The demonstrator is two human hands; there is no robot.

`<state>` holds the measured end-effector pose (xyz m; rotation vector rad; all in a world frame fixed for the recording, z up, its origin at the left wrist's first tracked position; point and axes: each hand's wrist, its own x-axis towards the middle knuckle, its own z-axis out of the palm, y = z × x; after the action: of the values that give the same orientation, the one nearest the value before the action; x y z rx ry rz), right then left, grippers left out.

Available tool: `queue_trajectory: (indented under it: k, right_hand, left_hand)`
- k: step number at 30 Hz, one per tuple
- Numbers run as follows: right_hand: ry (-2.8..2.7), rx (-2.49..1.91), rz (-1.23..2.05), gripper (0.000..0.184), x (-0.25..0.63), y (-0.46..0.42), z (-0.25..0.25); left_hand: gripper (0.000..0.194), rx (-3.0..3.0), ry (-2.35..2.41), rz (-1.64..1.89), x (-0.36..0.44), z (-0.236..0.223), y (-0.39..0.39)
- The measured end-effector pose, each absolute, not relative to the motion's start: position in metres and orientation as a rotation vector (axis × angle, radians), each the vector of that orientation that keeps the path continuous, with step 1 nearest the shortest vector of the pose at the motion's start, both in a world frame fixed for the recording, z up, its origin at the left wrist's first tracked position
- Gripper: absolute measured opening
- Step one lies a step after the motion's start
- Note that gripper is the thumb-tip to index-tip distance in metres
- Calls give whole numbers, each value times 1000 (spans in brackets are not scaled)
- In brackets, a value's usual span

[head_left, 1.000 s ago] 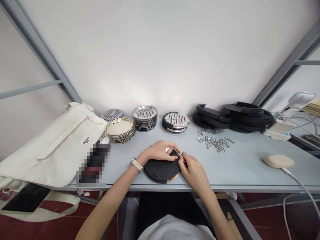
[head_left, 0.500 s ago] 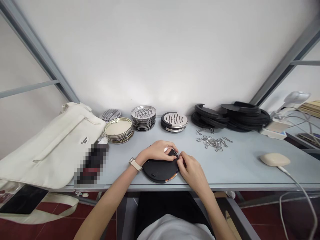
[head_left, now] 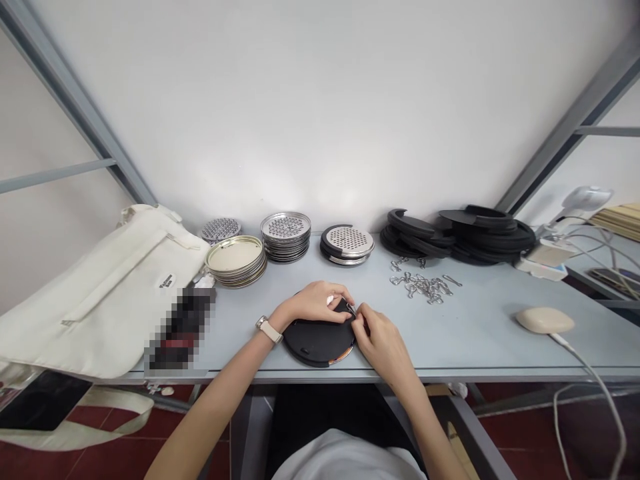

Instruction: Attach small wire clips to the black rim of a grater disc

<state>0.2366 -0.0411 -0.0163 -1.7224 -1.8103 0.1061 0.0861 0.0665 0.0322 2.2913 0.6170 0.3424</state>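
A round black plastic holder (head_left: 316, 343) lies flat near the table's front edge, with a strip of shiny metal and orange showing along its right front rim. Over its far half rests my left hand (head_left: 320, 301), fingers curled around the upper right rim and thumb pressed on the top. A small metal wire clip (head_left: 351, 309) sits at that rim between both hands. My right hand (head_left: 379, 337) pinches at the clip from the right, its fingertips closed; they partly hide the clip's end.
Several wire clips (head_left: 427, 288) lie scattered behind my right hand. Along the wall stand a stack of metal grater discs (head_left: 285, 227), gold-rimmed discs (head_left: 235, 253), a grater in a black holder (head_left: 350, 239), and piled black holders (head_left: 480, 233). A white bag (head_left: 110, 300) fills the left; a cream mouse-shaped device (head_left: 545, 319) sits right.
The view has shifted very slightly. Both hands stay at the holder's upper right rim, with only a tiny movement of the right fingers at the clip.
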Motion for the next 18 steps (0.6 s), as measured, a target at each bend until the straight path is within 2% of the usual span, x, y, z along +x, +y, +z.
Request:
queue_trajectory:
  k: [18]
  right_hand:
    - [-1821, -1707, 84, 19, 237, -42, -17]
  left_hand:
    - [22, 2255, 614, 349, 86, 32, 66]
